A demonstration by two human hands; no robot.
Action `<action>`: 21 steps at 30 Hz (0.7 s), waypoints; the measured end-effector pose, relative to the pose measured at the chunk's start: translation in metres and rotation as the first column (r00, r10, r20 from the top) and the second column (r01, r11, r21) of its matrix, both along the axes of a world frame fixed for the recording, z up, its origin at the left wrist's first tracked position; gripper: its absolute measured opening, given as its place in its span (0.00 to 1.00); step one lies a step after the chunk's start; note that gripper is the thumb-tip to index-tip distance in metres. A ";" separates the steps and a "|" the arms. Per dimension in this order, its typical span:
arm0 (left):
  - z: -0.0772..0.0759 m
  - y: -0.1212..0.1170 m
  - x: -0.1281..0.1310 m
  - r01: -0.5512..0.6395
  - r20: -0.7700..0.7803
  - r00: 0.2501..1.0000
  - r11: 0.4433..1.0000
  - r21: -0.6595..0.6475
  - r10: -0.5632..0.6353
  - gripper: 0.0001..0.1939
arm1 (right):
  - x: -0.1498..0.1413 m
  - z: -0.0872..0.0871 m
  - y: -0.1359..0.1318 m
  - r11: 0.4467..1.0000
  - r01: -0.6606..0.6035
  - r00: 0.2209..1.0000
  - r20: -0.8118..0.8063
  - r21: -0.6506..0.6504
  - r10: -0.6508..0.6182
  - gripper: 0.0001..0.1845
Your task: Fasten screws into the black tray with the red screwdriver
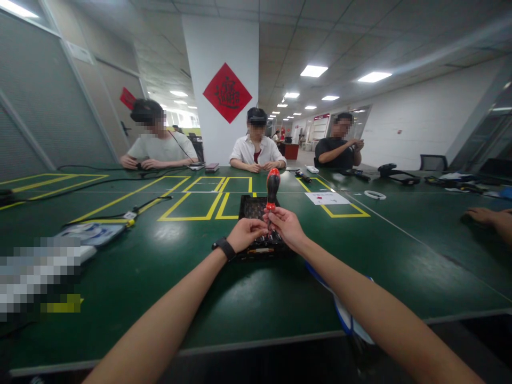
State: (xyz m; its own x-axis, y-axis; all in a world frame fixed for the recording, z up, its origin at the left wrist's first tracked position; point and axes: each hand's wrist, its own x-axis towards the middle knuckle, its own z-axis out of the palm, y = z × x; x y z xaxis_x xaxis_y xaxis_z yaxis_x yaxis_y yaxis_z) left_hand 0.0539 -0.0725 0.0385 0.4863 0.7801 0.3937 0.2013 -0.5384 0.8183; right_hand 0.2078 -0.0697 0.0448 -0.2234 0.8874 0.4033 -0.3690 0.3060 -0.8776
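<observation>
A red and black screwdriver (273, 186) stands upright, handle on top, above a black plastic box (262, 253) full of small dark parts too blurred to name. My right hand (288, 228) pinches it with closed fingers just below the handle, around the shaft. Close by on the left, my left hand (245, 234), with a black band on its wrist, has thumb and fingers pinched together at the lower shaft. What those left fingertips hold is hidden. Both hands are over the box.
Yellow tape rectangles (188, 217) mark the green table (192, 298). A paper sheet (327, 198) and a white ring (375, 195) lie to the right. Black cables (100, 184) run along the left. Several people sit around; a person's hand (480, 214) rests at the right edge.
</observation>
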 end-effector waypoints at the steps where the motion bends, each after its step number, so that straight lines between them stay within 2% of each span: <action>1: 0.000 0.000 0.000 0.000 0.013 1.000 1.000 -0.015 0.000 0.15 | 0.000 0.000 0.000 1.000 0.005 1.000 -0.012 -0.006 -0.005 0.15; 5: 0.001 -0.001 0.001 -0.005 0.036 0.999 0.998 -0.059 0.007 0.16 | -0.001 0.000 0.000 0.999 0.036 0.999 -0.026 -0.026 -0.037 0.15; 10: 0.002 -0.003 0.001 -0.063 -0.014 0.998 0.997 -0.042 0.062 0.17 | -0.001 0.000 -0.002 0.998 0.059 0.998 0.018 0.003 -0.059 0.15; 17: 0.002 -0.003 0.001 -0.018 -0.011 1.000 0.999 -0.030 0.018 0.15 | -0.001 0.002 -0.004 0.997 0.067 0.996 0.064 0.045 -0.070 0.15; 21: 0.003 -0.003 0.001 0.027 0.001 1.000 0.998 -0.051 -0.027 0.14 | 0.000 0.006 -0.009 0.999 -0.011 0.991 0.135 0.047 0.004 0.18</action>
